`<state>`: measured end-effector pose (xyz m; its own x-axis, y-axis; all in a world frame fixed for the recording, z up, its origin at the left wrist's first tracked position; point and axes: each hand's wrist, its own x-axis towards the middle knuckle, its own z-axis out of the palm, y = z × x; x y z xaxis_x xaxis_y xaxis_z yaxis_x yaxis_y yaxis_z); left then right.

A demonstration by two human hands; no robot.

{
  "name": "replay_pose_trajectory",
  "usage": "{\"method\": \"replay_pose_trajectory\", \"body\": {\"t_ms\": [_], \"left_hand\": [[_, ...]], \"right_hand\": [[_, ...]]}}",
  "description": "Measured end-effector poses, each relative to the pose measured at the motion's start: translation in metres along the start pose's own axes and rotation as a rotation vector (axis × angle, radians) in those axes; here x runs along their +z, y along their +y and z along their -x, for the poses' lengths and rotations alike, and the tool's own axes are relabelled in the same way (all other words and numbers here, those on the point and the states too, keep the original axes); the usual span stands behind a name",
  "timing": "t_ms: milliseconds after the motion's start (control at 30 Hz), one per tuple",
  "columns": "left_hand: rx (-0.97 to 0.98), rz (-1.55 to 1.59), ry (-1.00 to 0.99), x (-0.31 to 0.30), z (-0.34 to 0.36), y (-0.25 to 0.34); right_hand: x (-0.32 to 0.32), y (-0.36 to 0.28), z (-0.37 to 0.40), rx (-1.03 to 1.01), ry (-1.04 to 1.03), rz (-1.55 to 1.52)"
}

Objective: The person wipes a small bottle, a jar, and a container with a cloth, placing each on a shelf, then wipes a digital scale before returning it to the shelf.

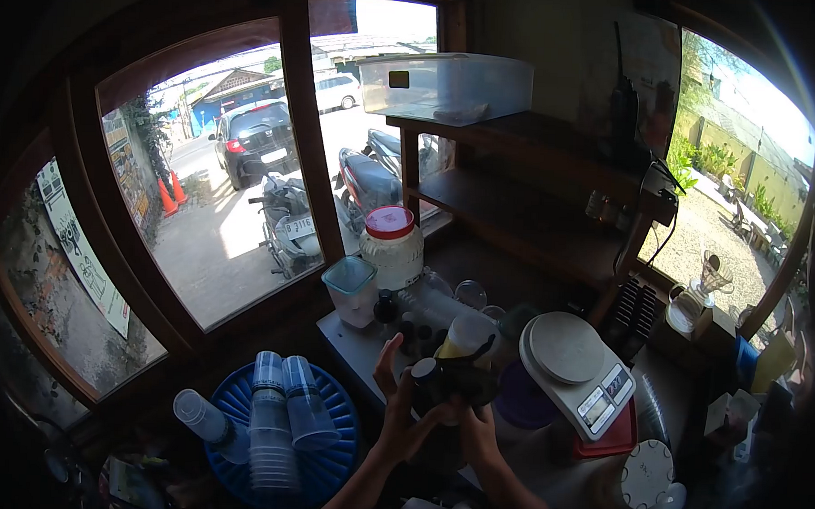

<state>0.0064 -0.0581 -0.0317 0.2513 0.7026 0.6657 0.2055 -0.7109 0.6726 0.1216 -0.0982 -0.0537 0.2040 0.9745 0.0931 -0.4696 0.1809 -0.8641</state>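
Straight ahead of me, both hands are at a dark object with a round grey top (427, 370); shadow hides its exact kind. My left hand (402, 416) is around its left side, with some fingertips sticking up past it. My right hand (478, 432) has its fingers closed on the black part at the right and underside. Just behind the object stands a clear container with yellowish contents (467, 336). Small dark bottles or jars (414, 331) are close to my left fingertips. To the right of my right hand is a round purple lid or container (524, 398).
Stacked plastic cups (276, 429) lie in a blue basket (352, 441) at lower left. A red-lidded jar (391, 254) and teal-rimmed tub (350, 293) stand by the window. The digital scale (579, 368) is at right, near a red tray (612, 437). Wooden shelves (528, 142) rise behind.
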Motion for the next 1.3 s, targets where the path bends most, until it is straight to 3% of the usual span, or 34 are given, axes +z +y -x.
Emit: {"method": "replay_pose_trajectory", "body": {"t_ms": [100, 133, 233, 267, 367, 400, 500, 533, 633, 667, 767, 800, 900, 933, 967, 1067, 1167, 1200, 1300], "left_hand": [[0.000, 0.030, -0.117, -0.017, -0.009, -0.002], [0.014, 0.085, -0.168, -0.019, -0.013, -0.002], [0.010, 0.317, -0.190, -0.016, -0.014, -0.003], [-0.017, 0.364, -0.190, -0.016, -0.012, -0.007], [-0.122, 0.445, -0.141, -0.012, -0.003, -0.010], [-0.159, 0.461, -0.115, -0.010, -0.002, -0.010], [-0.310, 0.743, 0.106, -0.003, -0.004, -0.001], [-0.316, 0.667, 0.064, -0.003, 0.000, -0.010], [-0.572, 0.932, 0.137, 0.014, 0.008, -0.017], [-0.603, 0.858, 0.224, 0.027, 0.012, -0.021], [0.011, -0.083, 0.067, 0.026, 0.023, -0.034], [-0.209, 0.322, 0.042, 0.031, 0.023, -0.038], [-0.762, 1.610, 0.231, 0.034, 0.016, -0.034], [-0.790, 1.768, 0.338, 0.034, -0.003, -0.017], [-0.711, 1.648, 0.343, 0.032, -0.013, -0.012], [-0.569, 1.428, 0.388, 0.032, -0.025, -0.011], [-0.416, 1.504, 0.255, 0.021, -0.029, -0.017], [-0.396, 1.485, 0.237, 0.020, -0.028, -0.018], [-0.267, 1.251, 0.130, 0.017, -0.030, -0.011]], "right_hand": [[0.003, -0.022, -0.006, 0.474, 0.166, -0.095], [0.000, -0.016, -0.008, 0.506, 0.050, -0.132], [0.008, -0.008, -0.011, 0.475, 0.053, -0.196], [-0.009, 0.019, -0.018, 0.392, 0.043, -0.057], [-0.006, 0.003, -0.018, -0.015, -0.073, 0.350], [-0.008, -0.001, -0.016, -0.051, 0.019, 0.532], [0.007, -0.005, -0.009, -0.398, 0.359, -0.018], [0.007, -0.007, -0.009, -0.485, 0.270, 0.132], [0.005, -0.016, -0.012, -0.725, -0.006, 0.580], [0.010, -0.018, -0.012, -0.752, -0.085, 0.682], [0.020, -0.022, -0.011, -0.785, -0.284, 0.916], [0.017, -0.025, -0.012, -0.768, -0.322, 0.945], [0.003, -0.017, -0.008, -0.810, -0.305, 0.982], [0.002, -0.019, -0.006, -0.828, -0.281, 0.960], [0.000, -0.019, -0.004, -0.846, -0.257, 0.938], [-0.022, -0.008, 0.005, -0.695, -0.127, 0.634], [-0.037, -0.001, 0.009, -0.081, 0.064, -0.418], [-0.009, -0.036, 0.010, 0.038, 0.396, -0.248], [-0.008, -0.050, -0.004, 0.257, 0.211, -0.421]]}}
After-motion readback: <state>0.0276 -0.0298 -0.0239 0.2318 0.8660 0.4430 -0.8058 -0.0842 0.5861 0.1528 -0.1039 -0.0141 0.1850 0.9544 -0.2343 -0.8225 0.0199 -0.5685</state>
